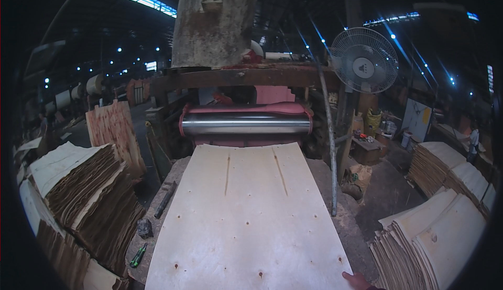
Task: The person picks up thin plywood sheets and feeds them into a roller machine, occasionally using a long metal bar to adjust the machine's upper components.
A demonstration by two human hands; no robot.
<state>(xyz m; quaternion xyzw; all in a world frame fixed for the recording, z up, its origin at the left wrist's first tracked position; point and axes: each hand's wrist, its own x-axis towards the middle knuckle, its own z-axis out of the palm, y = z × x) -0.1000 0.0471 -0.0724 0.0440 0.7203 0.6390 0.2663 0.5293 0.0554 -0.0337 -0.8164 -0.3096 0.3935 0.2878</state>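
Observation:
A pale wood veneer sheet [251, 207] with knots and two long narrow splits lies lengthwise before me. Its far edge reaches up to the glue-spreader rollers, just below the shiny metal roller [246, 124]. Pink glue coats the roller [243, 108] behind and the metal roller's ends. At the sheet's near right edge is my right hand [357, 280], its thumb over the top face and its other fingers mostly hidden. My left hand is out of view.
On the left ledge lie a green utility knife [138, 255], a dark block [144, 228] and a dark bar [165, 199]. Veneer stacks [86, 188] [428, 239] flank the machine. A metal pole [329, 140] leans at right below a fan [364, 65]. A large drum [214, 26] stands overhead.

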